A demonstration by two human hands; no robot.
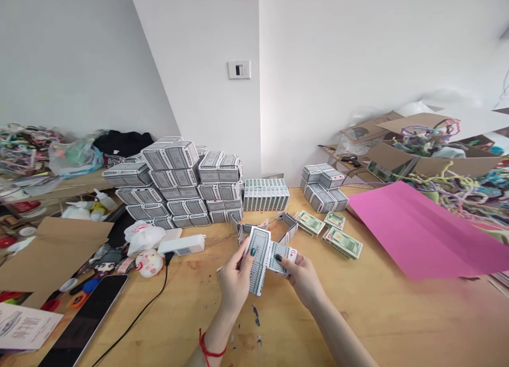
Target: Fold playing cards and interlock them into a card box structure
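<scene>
Above the wooden table, my left hand point(234, 277) pinches a grey patterned playing card point(258, 261) that looks folded, its thumb pressed on the face. My right hand point(305, 279) grips a second playing card point(281, 255) with a red 9 and a heart at its corner. The two cards meet between my hands; whether they are joined I cannot tell. Just behind them stand folded cards point(290, 230), partly hidden. Farther back is a tight row of upright cards point(266, 196). Three small stacks with green banknote print point(342, 243) lie to the right.
Blocks of folded cards point(173, 178) are piled high at the back left, with a smaller pile point(324, 186) at the back right. A power strip point(183, 245), black cable point(149, 305) and phone point(85, 322) lie left. Pink paper point(429, 234) and a cardboard box point(429, 163) are right.
</scene>
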